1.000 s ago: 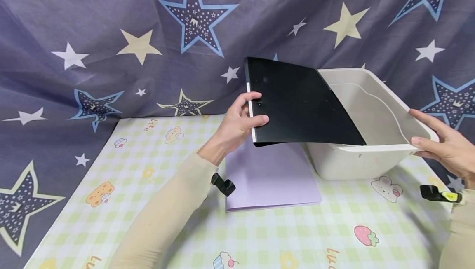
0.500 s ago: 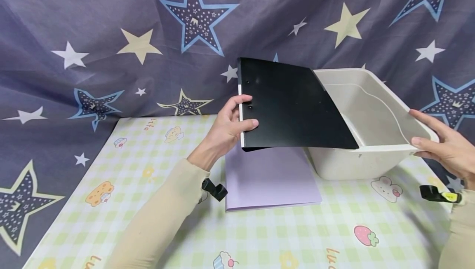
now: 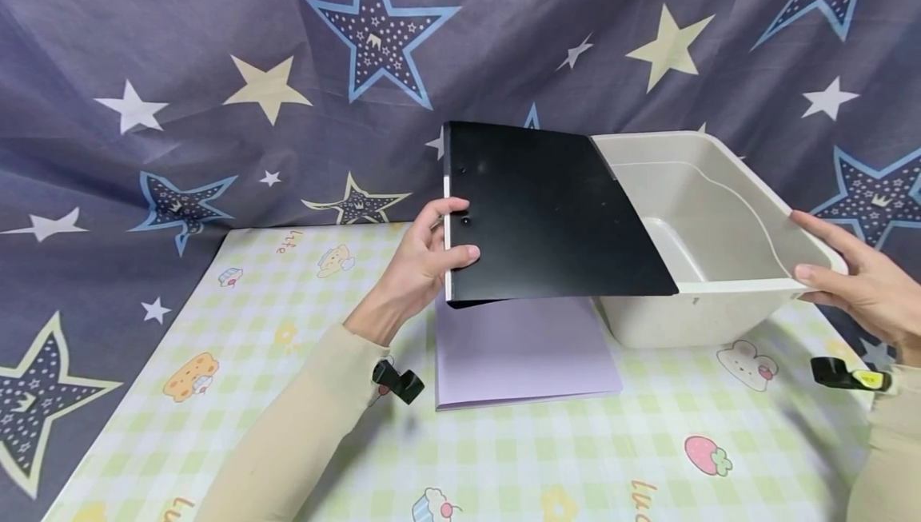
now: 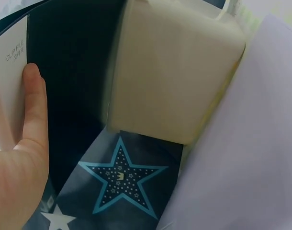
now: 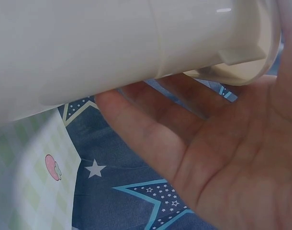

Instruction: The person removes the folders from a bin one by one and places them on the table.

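In the head view my left hand (image 3: 410, 266) grips a black clip file folder (image 3: 557, 214) by its spine, thumb on top of the cover. The spine's white label (image 4: 12, 57) reads "CLIP FILE" in the left wrist view. Held up off the table, the folder slants over the left part of an off-white plastic bin (image 3: 669, 324), covering that rim from sight. My right hand (image 3: 867, 286) holds the bin's right rim, thumb over the front corner. Beneath the black folder a lilac folder (image 3: 525, 358) lies flat on the table, its far part hidden.
A green-and-white checked cloth (image 3: 288, 410) with cartoon prints covers the table. Behind hangs a dark curtain (image 3: 302, 146) patterned with stars, close to the table's back edge. The bin stands at the table's right side, against the lilac folder's right edge in the head view.
My left hand has drawn the black folder leftward and slightly down, so more of the bin's inside shows. The right hand, bin and lilac folder have stayed in place.
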The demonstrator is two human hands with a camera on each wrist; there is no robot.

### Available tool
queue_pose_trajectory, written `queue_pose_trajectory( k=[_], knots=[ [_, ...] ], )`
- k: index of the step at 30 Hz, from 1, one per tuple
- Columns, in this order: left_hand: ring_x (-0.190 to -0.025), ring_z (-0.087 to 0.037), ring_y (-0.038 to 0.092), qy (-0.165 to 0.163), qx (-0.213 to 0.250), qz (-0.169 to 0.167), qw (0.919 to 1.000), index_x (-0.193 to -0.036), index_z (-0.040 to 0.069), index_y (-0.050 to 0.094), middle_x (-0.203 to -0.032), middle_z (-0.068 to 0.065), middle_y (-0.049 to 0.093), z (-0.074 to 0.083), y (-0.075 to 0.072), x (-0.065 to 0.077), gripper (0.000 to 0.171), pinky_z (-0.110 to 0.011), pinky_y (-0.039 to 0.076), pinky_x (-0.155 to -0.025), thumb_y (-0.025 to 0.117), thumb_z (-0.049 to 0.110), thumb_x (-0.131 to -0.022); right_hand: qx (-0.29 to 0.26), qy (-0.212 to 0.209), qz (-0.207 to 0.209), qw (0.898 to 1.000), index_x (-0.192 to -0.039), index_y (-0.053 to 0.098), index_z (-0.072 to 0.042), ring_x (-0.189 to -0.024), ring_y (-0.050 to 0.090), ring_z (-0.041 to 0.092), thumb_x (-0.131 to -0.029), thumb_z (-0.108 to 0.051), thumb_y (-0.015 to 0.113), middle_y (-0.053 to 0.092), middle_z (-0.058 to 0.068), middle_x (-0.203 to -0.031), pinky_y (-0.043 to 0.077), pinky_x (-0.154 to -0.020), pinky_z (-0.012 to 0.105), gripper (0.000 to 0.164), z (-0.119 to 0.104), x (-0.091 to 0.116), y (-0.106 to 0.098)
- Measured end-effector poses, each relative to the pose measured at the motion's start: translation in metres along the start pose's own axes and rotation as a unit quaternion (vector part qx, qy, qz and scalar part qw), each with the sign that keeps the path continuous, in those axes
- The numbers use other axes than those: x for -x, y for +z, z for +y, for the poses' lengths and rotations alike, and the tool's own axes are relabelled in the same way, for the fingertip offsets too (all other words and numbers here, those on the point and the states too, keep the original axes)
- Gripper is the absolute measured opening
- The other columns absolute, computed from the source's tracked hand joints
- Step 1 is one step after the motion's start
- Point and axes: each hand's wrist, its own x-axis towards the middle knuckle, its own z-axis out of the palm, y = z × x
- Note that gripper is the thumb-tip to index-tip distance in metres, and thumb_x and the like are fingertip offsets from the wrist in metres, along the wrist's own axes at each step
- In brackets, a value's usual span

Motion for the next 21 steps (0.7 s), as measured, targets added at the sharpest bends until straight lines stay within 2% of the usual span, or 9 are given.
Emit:
queue_pose_trajectory(
  k=[6, 11, 16, 21],
  knots=[
    [-0.090, -0.020, 0.052, 0.008, -0.007, 0.000, 0.9999, -0.128, 0.011, 0.046, -0.113, -0.013, 0.047, -0.001, -0.006, 0.005, 0.064, -0.024, 0.051, -0.073, 0.060, -0.021, -0.075, 0.003, 0.001, -0.001, 1.000, -0.154, 0.007, -0.026, -0.097, 0.051, -0.011, -0.097, 0.003, 0.048, 0.015, -0.001, -0.151, 0.049, -0.068, 0.013, 0.076, 0.000, 0.000, 0.000],
    [-0.083, -0.017, 0.050, 0.009, -0.016, -0.003, 0.9998, -0.129, 0.011, 0.045, -0.115, -0.013, 0.046, -0.001, -0.010, 0.010, 0.065, -0.023, 0.050, -0.071, 0.060, -0.022, -0.075, 0.004, -0.002, -0.003, 1.000, -0.154, 0.007, -0.026, -0.098, 0.050, -0.012, -0.097, 0.003, 0.047, 0.015, -0.001, -0.151, 0.049, -0.069, 0.013, 0.076, 0.000, 0.000, 0.000],
    [-0.069, -0.014, 0.048, 0.007, -0.020, -0.002, 0.9998, -0.129, 0.011, 0.045, -0.101, -0.010, 0.045, -0.001, -0.014, 0.014, 0.066, -0.022, 0.050, -0.069, 0.060, -0.022, -0.074, 0.006, -0.001, -0.003, 1.000, -0.154, 0.007, -0.026, -0.098, 0.049, -0.012, -0.098, 0.002, 0.048, 0.015, -0.002, -0.151, 0.049, -0.069, 0.013, 0.076, 0.001, 0.000, 0.000],
    [-0.074, -0.015, 0.051, 0.006, -0.014, -0.001, 0.9999, -0.128, 0.014, 0.044, -0.102, -0.010, 0.045, -0.001, -0.017, 0.019, 0.067, -0.023, 0.050, -0.069, 0.060, -0.023, -0.074, 0.004, 0.000, -0.004, 1.000, -0.154, 0.007, -0.027, -0.098, 0.050, -0.012, -0.098, 0.002, 0.047, 0.015, -0.001, -0.151, 0.049, -0.069, 0.013, 0.075, 0.002, -0.001, 0.000]
  ],
)
